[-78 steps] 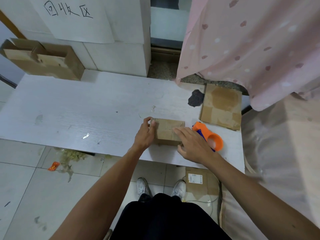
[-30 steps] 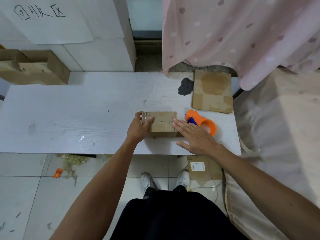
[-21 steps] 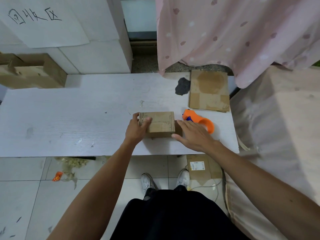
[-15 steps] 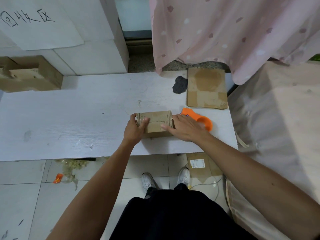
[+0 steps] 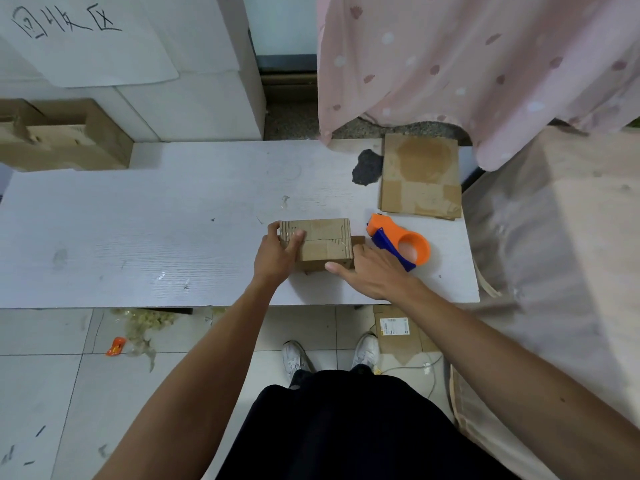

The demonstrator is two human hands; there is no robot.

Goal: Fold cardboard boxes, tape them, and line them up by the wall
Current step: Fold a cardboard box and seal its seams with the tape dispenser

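White table (image 5: 138,237): the small box (image 5: 322,247) sits near its front edge, right of centre, top flaps meeting along a seam. Left hand (image 5: 275,258) grips the box's left end, fingers curled over the top. Right hand (image 5: 370,271) lies flat, fingers straight, against the right end. Risks: flaps likely spring open if released, and the tape dispenser (image 5: 398,245) (just beside the right hand) may get knocked.

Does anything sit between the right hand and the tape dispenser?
Nothing visible. The right hand rests flat by the right end of the cardboard box; the tape dispenser lies just beyond it on the table.
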